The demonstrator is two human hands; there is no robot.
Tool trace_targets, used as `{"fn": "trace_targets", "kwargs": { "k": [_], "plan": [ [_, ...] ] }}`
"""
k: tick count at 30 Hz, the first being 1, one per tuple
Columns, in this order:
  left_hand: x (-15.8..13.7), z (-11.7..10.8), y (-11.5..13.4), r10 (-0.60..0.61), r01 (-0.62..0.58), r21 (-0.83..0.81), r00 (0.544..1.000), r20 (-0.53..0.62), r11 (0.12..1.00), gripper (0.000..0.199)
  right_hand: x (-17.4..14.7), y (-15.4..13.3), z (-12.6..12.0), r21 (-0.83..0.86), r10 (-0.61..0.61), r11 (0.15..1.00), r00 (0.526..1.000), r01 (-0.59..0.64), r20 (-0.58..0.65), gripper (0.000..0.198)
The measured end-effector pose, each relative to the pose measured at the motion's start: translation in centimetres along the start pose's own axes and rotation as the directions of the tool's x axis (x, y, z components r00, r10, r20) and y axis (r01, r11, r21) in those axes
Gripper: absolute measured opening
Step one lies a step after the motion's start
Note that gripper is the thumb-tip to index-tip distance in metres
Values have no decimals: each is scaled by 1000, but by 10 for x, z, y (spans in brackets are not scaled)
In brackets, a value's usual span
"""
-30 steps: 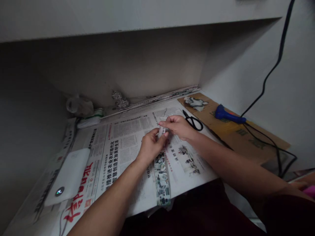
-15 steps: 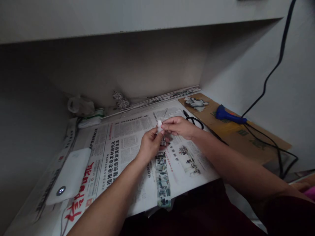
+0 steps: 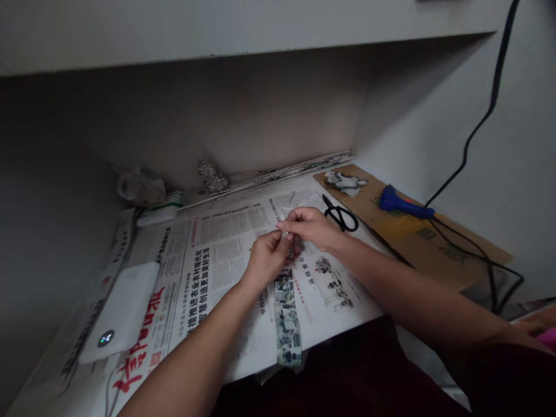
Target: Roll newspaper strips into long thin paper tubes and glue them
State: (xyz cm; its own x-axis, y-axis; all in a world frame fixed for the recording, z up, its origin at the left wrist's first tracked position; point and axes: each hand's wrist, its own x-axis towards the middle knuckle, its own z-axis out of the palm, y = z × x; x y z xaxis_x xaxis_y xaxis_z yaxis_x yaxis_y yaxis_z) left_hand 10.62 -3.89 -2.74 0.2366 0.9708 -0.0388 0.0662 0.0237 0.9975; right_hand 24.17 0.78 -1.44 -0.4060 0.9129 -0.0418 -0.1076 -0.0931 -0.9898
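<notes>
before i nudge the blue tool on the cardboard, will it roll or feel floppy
The blue tool probably feels stiff, given its solid-looking body. It seems unlikely to roll far, being wider at one end. The black cord leading from it may drag or tug it.

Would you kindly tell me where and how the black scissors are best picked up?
I would take the scissors by the handle loops, probably from above and the right: the tips point away from the person, the wide loops lie nearer, and the right hand is close by on their left.
</notes>
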Motion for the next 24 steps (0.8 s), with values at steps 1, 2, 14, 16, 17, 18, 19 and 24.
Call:
{"fn": "trace_targets", "kwargs": {
  "k": [1,2,14,16,17,18,19,24],
  "plan": [
    [0,0,1,-19,19,-17,1000,7,1000,39,0,0,-1,-3,4,1000,1000,-4,22,34],
    [0,-1,2,-36,36,-33,999,15,999,39,-1,-1,-2,-6,11,1000,999,-11,52,32],
    [1,-1,1,-5,15,-133,997,78,991,34,1,0,-7,-33,36,999,996,-33,82,29],
    [1,0,2,10,-3,-115,998,64,993,34,1,0,-5,-29,33,999,996,-30,78,30],
    [1,1,2,13,-6,-108,998,56,994,34,0,0,-4,-28,32,999,997,-30,73,30],
    [1,1,3,11,-6,-105,999,50,994,35,0,0,-3,-29,33,999,997,-31,64,31],
    [1,1,3,5,0,-105,999,47,994,35,0,0,-2,-30,34,999,998,-33,52,31],
    [2,-2,1,0,11,-137,997,78,990,36,-3,-4,-2,-35,28,999,995,-25,98,30]
  ]
}}
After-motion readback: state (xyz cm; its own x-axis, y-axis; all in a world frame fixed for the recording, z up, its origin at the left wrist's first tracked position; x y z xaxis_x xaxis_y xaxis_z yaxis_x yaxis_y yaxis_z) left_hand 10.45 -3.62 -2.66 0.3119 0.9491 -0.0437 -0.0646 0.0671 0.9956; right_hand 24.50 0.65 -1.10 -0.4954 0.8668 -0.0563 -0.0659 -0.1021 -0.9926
